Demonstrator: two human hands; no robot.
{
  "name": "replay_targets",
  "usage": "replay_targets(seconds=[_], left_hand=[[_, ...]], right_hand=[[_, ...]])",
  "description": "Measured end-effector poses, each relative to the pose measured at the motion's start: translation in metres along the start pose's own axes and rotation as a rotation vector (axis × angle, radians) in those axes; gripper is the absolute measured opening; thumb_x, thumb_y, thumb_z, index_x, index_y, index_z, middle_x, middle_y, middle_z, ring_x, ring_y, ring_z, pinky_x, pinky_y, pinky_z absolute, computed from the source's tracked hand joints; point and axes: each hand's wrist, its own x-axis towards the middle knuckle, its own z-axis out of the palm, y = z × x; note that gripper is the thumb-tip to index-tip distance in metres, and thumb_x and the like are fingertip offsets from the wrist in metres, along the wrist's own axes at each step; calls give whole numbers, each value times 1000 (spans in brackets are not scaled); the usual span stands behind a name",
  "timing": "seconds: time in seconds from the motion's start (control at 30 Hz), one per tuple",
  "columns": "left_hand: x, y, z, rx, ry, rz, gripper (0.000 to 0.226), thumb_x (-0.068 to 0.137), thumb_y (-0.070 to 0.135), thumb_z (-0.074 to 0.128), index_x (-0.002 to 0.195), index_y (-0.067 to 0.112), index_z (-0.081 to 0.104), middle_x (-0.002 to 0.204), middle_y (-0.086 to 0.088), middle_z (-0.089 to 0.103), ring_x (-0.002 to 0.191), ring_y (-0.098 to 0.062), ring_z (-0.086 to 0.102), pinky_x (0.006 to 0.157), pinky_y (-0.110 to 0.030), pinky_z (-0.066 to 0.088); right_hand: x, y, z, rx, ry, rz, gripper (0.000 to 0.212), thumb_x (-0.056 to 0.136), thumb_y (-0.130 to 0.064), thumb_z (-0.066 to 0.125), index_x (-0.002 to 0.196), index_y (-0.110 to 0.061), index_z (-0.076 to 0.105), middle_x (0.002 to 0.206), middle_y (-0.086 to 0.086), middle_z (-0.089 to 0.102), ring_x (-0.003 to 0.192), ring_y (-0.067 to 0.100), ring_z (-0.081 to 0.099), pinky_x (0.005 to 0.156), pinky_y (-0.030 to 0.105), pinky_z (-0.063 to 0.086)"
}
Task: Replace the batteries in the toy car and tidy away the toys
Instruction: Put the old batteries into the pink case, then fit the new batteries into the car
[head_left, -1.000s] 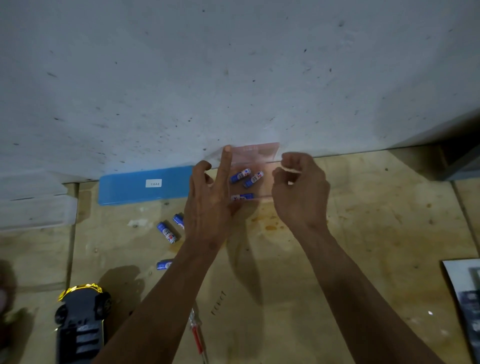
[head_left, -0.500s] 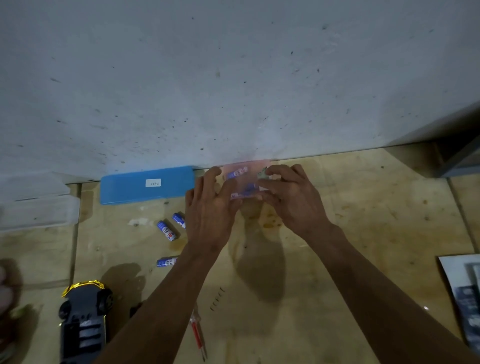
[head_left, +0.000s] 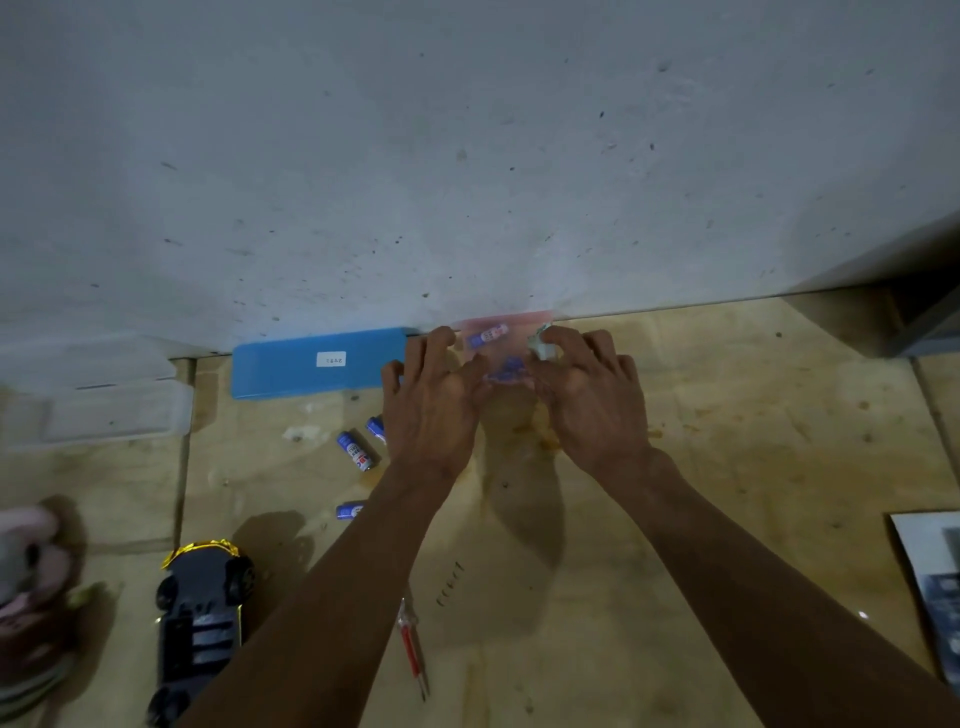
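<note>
1. Toys first, far left edge: plush toy (head_left: 28, 587), pinkish, partly cut off by the frame.
2. Toy car (head_left: 200, 623) lies belly-up on the wooden floor (head_left: 727, 441), near-left, gold trim at its far end. Well apart from both hands.
3. Blue box (head_left: 317, 364) with a white label sits against the wall (head_left: 467, 156), just left of the left hand.
4. Loose batteries (head_left: 356, 451): three blue cells on the floor, left of the left forearm; one is partly hidden behind the wrist.
5. Red screwdriver (head_left: 413, 649) on the floor, near side, between the forearms.
6. Left hand (head_left: 434, 405): fingers curled, pinching the left edge of the clear bag (head_left: 506, 343).
7. Bag is held between both hands at the foot of the wall, blue batteries visible inside.
8. Right hand (head_left: 587, 395): fingers pressed on the bag's right edge, a small pale crumpled piece at the fingertips; cannot tell what it is.
9. Printed sheet (head_left: 935, 587) at the right edge, apart from the hands.
</note>
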Motion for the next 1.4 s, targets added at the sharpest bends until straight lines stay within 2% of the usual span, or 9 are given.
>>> replay_targets(seconds=[0.2, 0.37, 0.53, 0.67, 0.77, 0.87, 1.07, 1.23, 1.4], left_hand=[[-9, -2, -11, 5, -95, -23, 43, 101, 31, 55, 142, 41, 47, 150, -2, 35, 129, -28, 35, 94, -38, 33], [-50, -41, -39, -133, -12, -11, 48, 89, 12, 69, 134, 24, 61, 132, -13, 55, 118, -37, 51, 89, -49, 48], [-139, -106, -63, -265, 179, -233, 47, 94, 36, 54, 136, 15, 61, 124, -15, 57, 112, -32, 52, 88, -46, 45], [-206, -149, -73, -276, 110, -400, 64, 88, 53, 53, 140, 15, 54, 131, -18, 51, 116, -37, 51, 91, -52, 45], [-231, -167, -69, -300, 34, -442, 81, 80, 65, 54, 145, 18, 47, 137, -17, 48, 122, -41, 49, 92, -54, 46], [-245, -177, -66, -345, 1, -451, 96, 75, 75, 57, 152, 20, 39, 146, -13, 39, 129, -39, 42, 101, -56, 43], [-249, -183, -55, -505, -9, -461, 112, 66, 67, 75, 156, 22, 27, 153, -14, 28, 136, -32, 33, 105, -46, 43], [-252, -181, -51, -613, -53, -538, 115, 69, 60, 82, 159, 27, 18, 146, -13, 37, 131, -22, 35, 101, -34, 42], [-249, -176, -51, -693, -76, -551, 113, 73, 48, 84, 160, 30, 14, 141, 0, 44, 123, -11, 34, 93, -27, 32]], right_hand=[[-2, -10, -9, -18, -39, 22, 34, 82, -20, 71, 117, -20, 71, 128, 9, 59, 114, 38, 53, 81, 47, 50], [-26, -50, -9, 134, 150, 64, 29, 90, -19, 61, 117, -14, 70, 119, 13, 64, 108, 37, 58, 84, 44, 50], [-58, -139, 10, 372, 134, 14, 40, 98, -36, 53, 127, -11, 62, 123, 16, 63, 112, 33, 58, 92, 46, 53], [-56, -178, 45, 321, 70, -64, 60, 95, -52, 58, 141, -14, 56, 145, 20, 50, 134, 40, 47, 110, 46, 41], [-46, -180, 68, 264, -13, -144, 73, 91, -68, 51, 147, -20, 51, 154, 20, 42, 145, 41, 34, 115, 52, 35], [-38, -177, 80, 197, -9, -298, 70, 93, -68, 49, 141, -19, 57, 151, 18, 47, 140, 41, 40, 112, 56, 37], [-27, -170, 93, 262, 114, -479, 54, 93, -56, 63, 118, -9, 72, 127, 15, 64, 118, 37, 56, 103, 47, 46], [-28, -165, 96, 245, 143, -560, 46, 92, -51, 67, 109, -8, 74, 114, 15, 67, 104, 36, 59, 90, 45, 49], [-26, -168, 91, 193, 184, -577, 41, 97, -48, 61, 94, -9, 72, 91, 10, 64, 83, 31, 57, 71, 40, 48]])
